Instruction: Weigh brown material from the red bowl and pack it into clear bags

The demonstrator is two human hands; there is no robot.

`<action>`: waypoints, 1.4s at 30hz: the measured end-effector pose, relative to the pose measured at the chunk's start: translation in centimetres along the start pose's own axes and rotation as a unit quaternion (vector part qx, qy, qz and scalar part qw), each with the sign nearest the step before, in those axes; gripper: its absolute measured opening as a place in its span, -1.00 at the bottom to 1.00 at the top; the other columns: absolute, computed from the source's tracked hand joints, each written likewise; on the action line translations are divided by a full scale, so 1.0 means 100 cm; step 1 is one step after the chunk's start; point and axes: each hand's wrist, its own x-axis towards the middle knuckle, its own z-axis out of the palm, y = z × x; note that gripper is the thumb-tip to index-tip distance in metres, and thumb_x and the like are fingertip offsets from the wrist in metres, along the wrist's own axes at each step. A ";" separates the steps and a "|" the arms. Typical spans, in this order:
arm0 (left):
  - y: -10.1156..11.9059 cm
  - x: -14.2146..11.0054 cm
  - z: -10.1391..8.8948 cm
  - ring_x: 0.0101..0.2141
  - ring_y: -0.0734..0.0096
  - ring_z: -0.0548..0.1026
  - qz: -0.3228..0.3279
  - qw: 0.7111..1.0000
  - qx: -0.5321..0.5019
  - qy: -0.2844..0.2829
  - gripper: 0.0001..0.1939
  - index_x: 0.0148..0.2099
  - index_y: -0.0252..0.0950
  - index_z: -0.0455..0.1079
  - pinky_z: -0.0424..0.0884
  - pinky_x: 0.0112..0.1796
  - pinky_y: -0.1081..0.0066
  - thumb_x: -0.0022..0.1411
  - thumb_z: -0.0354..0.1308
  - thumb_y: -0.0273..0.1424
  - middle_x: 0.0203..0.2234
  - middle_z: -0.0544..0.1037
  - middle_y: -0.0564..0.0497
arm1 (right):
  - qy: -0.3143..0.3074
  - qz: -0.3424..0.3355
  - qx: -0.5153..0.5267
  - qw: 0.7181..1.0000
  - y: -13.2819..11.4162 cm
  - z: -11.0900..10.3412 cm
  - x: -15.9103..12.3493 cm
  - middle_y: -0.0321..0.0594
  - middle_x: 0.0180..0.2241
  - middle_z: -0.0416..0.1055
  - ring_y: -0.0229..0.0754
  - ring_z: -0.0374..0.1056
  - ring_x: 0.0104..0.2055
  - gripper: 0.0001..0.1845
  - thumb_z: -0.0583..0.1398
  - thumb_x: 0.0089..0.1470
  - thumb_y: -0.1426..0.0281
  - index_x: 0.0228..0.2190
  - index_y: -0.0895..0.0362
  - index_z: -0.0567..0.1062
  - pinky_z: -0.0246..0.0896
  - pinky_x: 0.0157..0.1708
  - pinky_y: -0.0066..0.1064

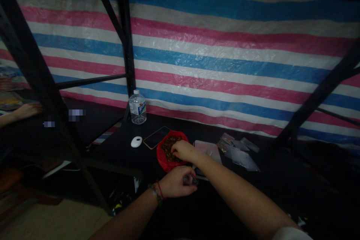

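A red plastic bag [161, 155] lies open on the dark table [281, 187], filled with small brown pieces [168, 145]. My right hand [184, 150] reaches into the bag with fingers curled down among the pieces. My left hand [176, 182] is just in front of the bag, fingers closed around a small clear plastic pouch [190, 180]. A red string and a bracelet circle my left wrist.
A phone [156, 137], a white oval object [136, 141] and a water bottle [137, 107] sit behind the bag. Several clear pouches [239, 150] lie at the right. Black metal frame posts [125, 33] stand around. Another person's hand [26, 110] rests at far left. A striped tarp [225, 45] hangs behind.
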 end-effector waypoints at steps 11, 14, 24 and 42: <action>0.001 -0.001 0.002 -0.45 0.50 0.40 0.005 1.000 -0.011 0.001 -0.75 -0.20 -0.31 0.40 0.31 -0.42 0.52 0.02 0.24 -0.38 -0.42 0.48 0.05 | 0.021 0.030 -0.007 0.999 -0.003 -0.001 -0.004 -0.16 -0.26 0.55 -0.14 0.43 -0.20 -0.79 0.20 0.04 0.40 -0.25 0.12 0.58 0.21 -0.22 -0.42; 0.002 -0.001 0.002 -0.43 0.49 0.41 0.005 1.000 -0.010 0.011 -0.75 -0.21 -0.32 0.41 0.32 -0.40 0.51 0.00 0.25 -0.39 -0.43 0.49 0.05 | 0.052 0.025 0.015 0.998 -0.001 -0.015 -0.012 -0.19 -0.26 0.55 -0.17 0.43 -0.20 -0.81 0.23 0.03 0.42 -0.27 0.10 0.59 0.20 -0.20 -0.44; 0.005 -0.002 0.004 -0.44 0.52 0.41 -0.012 0.999 -0.033 0.013 -0.77 -0.23 -0.33 0.41 0.31 -0.40 0.53 0.00 0.23 -0.42 -0.44 0.48 0.06 | 0.191 0.161 0.108 0.962 0.081 -0.068 -0.100 -0.18 -0.30 0.56 -0.16 0.45 -0.26 -0.85 0.23 0.01 0.42 -0.32 0.13 0.59 0.27 -0.24 -0.42; -0.001 -0.001 0.003 -0.43 0.52 0.40 -0.012 0.997 -0.066 0.039 -0.78 -0.21 -0.35 0.37 0.33 -0.39 0.52 0.07 0.20 -0.38 -0.44 0.45 0.04 | 0.127 0.167 0.070 0.975 0.107 -0.034 -0.125 -0.18 -0.32 0.55 -0.19 0.42 -0.29 -0.85 0.24 0.00 0.44 -0.33 0.14 0.60 0.20 -0.28 -0.44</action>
